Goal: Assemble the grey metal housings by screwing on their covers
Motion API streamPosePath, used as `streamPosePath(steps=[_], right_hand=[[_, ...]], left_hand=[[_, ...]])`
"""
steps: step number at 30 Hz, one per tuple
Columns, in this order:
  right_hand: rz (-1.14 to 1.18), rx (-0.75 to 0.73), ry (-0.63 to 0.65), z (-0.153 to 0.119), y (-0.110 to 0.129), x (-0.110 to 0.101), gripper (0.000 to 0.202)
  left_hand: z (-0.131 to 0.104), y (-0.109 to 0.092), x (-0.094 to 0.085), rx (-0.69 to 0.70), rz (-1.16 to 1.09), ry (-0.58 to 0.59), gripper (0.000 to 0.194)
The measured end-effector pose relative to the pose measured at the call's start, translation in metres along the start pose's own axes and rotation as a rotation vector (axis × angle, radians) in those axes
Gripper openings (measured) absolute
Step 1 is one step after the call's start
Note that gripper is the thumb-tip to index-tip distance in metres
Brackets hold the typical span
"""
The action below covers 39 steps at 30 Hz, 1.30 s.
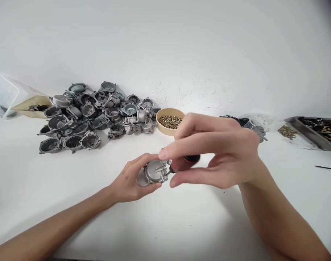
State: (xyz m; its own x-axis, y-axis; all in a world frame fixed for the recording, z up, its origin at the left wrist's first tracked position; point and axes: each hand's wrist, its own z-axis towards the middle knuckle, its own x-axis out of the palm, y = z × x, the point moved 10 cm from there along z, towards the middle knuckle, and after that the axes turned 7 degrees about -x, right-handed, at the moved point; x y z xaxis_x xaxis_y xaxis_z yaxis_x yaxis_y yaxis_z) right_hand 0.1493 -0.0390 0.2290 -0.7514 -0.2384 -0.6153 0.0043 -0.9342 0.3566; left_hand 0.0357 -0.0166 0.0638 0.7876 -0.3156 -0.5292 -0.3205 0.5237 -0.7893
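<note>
My left hand (pixel 132 177) is closed around a small silver-grey metal carburetor (pixel 154 171), fingers on its far side and thumb on its near side. The part is held just above the white table, its round domed face turned up. In my right hand (pixel 222 150) is a screwdriver (pixel 183 164) with a red and black handle, gripped between thumb and fingers. Its short dark shaft points left and down to the right edge of the carburetor. The fingers partly cover the handle, and the exact contact at the tip is too small to make out.
A heap of similar carburetors (pixel 112 113) lies at the back left, beside a yellowish tray (pixel 24 105). Behind my hands stands a round tub (pixel 164 129) of brass-coloured screws. On the right are loose brass-coloured pieces (pixel 287 131), a metal tray (pixel 303 134) and a thin dark tool (pixel 327 168).
</note>
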Motion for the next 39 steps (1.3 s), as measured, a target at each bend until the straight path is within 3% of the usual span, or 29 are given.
streamPosePath(steps=[6, 12, 18, 25, 32, 39], right_hand=[[0.077, 0.065, 0.038, -0.002, -0.004, 0.007, 0.029], [-0.028, 0.047, -0.031, -0.002, -0.01, 0.003, 0.027], [0.138, 0.039, 0.015, -0.002, -0.006, 0.009, 0.033], [-0.049, 0.019, -0.029, -0.002, -0.01, 0.01, 0.026], [-0.188, 0.142, -0.063, -0.002, -0.008, 0.012, 0.027], [-0.138, 0.126, -0.135, 0.002, -0.009, 0.004, 0.021]], left_hand=[[-0.001, -0.002, -0.001, 0.036, 0.048, -0.028, 0.056], [0.0, -0.003, -0.001, 0.031, 0.056, -0.008, 0.057], [-0.001, -0.004, -0.002, 0.067, 0.069, -0.026, 0.056], [0.0, -0.004, -0.003, 0.071, 0.039, -0.022, 0.055], [-0.006, -0.007, -0.009, 0.082, 0.168, -0.161, 0.051], [-0.011, -0.013, -0.013, 0.101, 0.396, -0.301, 0.058]])
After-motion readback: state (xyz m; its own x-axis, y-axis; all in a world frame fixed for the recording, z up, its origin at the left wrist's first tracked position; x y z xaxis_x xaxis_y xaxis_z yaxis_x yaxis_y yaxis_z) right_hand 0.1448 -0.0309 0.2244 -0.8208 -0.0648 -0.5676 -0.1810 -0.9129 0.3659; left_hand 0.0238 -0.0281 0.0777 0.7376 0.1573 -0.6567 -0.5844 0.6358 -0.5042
